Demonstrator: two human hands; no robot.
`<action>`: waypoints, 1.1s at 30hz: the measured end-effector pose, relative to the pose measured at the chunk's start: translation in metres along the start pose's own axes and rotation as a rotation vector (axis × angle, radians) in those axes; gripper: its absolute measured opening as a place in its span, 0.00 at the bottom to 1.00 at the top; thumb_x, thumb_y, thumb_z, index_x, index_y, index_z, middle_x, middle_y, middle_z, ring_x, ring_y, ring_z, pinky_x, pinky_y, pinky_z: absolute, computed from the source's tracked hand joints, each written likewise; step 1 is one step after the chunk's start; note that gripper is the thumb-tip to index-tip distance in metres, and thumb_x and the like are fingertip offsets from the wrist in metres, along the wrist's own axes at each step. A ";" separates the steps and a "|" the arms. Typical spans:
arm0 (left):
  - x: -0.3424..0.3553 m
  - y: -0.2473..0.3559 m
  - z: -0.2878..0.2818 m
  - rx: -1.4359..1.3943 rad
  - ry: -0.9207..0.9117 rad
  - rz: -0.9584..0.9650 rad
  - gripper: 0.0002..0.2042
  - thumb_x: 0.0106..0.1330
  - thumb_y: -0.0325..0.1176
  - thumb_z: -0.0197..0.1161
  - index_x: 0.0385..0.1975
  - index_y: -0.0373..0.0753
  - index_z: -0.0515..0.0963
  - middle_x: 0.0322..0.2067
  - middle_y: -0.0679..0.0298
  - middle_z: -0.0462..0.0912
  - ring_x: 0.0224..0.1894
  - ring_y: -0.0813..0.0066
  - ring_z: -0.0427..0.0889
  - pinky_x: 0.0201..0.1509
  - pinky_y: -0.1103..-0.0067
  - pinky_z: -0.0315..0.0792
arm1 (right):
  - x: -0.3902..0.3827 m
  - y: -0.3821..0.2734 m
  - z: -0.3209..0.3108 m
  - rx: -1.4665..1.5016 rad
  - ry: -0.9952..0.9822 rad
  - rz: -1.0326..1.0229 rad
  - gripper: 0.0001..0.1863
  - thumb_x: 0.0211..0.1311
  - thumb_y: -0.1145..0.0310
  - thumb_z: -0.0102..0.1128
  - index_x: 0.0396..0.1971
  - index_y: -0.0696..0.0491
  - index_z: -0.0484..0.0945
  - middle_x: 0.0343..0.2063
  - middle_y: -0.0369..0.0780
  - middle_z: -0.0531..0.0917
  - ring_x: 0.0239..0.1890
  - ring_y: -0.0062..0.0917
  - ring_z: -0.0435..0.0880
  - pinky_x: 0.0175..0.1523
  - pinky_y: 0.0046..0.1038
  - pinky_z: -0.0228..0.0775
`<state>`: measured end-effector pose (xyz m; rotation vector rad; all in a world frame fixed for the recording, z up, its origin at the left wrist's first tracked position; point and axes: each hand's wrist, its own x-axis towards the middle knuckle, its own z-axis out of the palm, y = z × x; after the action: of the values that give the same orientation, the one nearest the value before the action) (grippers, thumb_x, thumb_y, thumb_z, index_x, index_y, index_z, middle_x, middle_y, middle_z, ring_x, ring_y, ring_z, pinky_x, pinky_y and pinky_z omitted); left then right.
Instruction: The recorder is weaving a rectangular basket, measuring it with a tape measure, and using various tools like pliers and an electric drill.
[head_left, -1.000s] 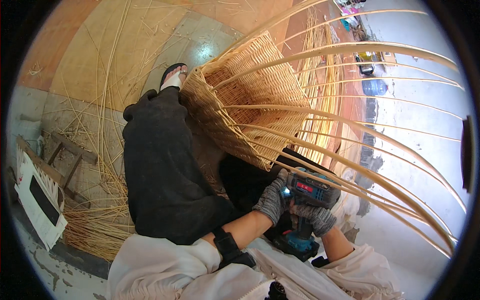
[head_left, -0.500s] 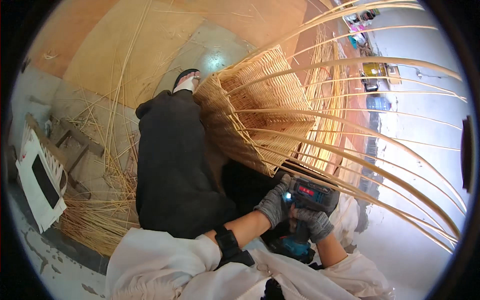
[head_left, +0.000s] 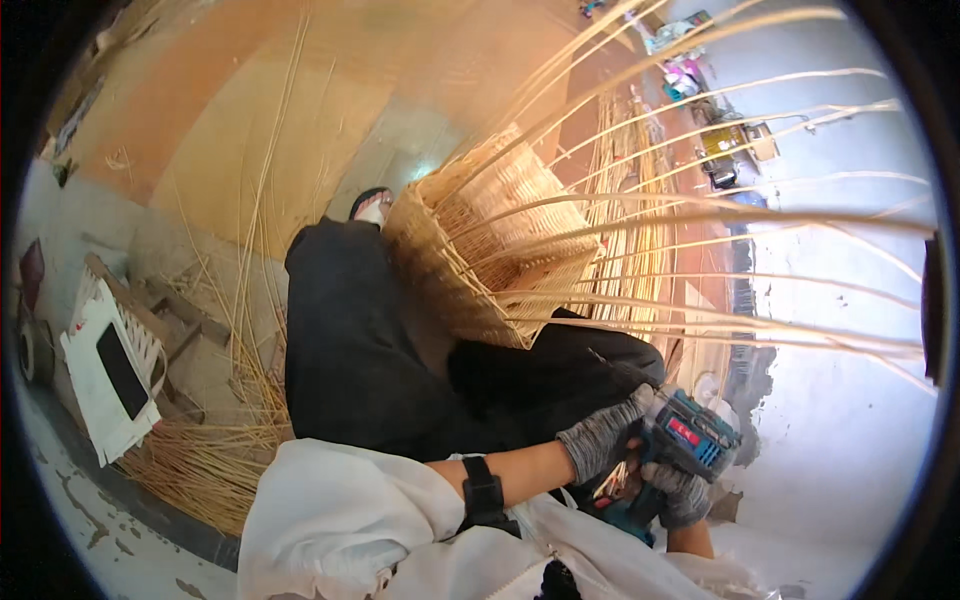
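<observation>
A woven wicker basket [head_left: 450, 270] lies tilted against my black-trousered legs, its open side facing right. Long uncut canes [head_left: 690, 218] fan out from its rim. Apart from the basket, to its lower right, is a blue and black cordless drill [head_left: 695, 435]. A thin bit points from it toward the upper left, over my knee. My right hand [head_left: 680, 492], in a grey glove, is wrapped round the drill's handle. Also gloved, my left hand [head_left: 605, 437] is closed on the drill's front end by the chuck; its fingertips are partly hidden.
Loose canes [head_left: 195, 455] are heaped on the floor at left, beside a white slatted panel [head_left: 108, 360] and a wooden frame [head_left: 185, 325]. More canes [head_left: 640, 235] lie behind the basket. Along the right-hand wall stand a yellow container [head_left: 722, 140] and a cardboard box [head_left: 762, 142].
The drill has moved right and away from the basket's lower edge, and has turned so its bit shows. My left hand has moved with it. The canes have swung in view.
</observation>
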<state>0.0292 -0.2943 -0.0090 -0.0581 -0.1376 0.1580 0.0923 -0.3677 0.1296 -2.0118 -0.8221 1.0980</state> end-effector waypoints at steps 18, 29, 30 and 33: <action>0.139 -0.091 0.098 0.596 0.075 0.000 0.22 0.62 0.53 0.55 0.40 0.37 0.73 0.39 0.64 0.76 0.41 0.76 0.74 0.47 0.76 0.70 | -0.105 0.054 -0.168 -0.188 0.383 -0.303 0.38 0.39 0.52 0.72 0.48 0.61 0.72 0.37 0.44 0.81 0.41 0.24 0.78 0.48 0.28 0.69; 0.127 -0.025 0.055 1.751 0.572 -0.245 0.17 0.61 0.35 0.60 0.45 0.30 0.76 0.40 0.60 0.80 0.43 0.76 0.77 0.49 0.83 0.69 | -0.189 0.356 -0.170 0.641 1.339 0.420 0.32 0.33 0.66 0.76 0.41 0.63 0.74 0.32 0.40 0.81 0.30 0.22 0.78 0.37 0.25 0.72; 0.107 0.012 0.036 1.672 0.640 -0.199 0.16 0.63 0.35 0.58 0.45 0.29 0.76 0.40 0.58 0.80 0.43 0.74 0.77 0.49 0.82 0.69 | -0.193 0.368 -0.174 0.577 1.386 0.514 0.30 0.34 0.66 0.76 0.40 0.63 0.74 0.30 0.40 0.81 0.29 0.23 0.78 0.36 0.25 0.72; 0.024 0.111 -0.029 1.792 0.799 -0.075 0.14 0.63 0.39 0.59 0.37 0.32 0.78 0.26 0.67 0.78 0.26 0.82 0.73 0.30 0.87 0.68 | -0.211 0.408 -0.177 0.296 1.492 0.784 0.31 0.32 0.61 0.75 0.41 0.59 0.75 0.29 0.44 0.81 0.29 0.30 0.80 0.35 0.28 0.72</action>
<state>0.0394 -0.1829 -0.0419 1.6549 0.8280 0.1262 0.2353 -0.8088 -0.0349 -2.1632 0.8732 -0.1826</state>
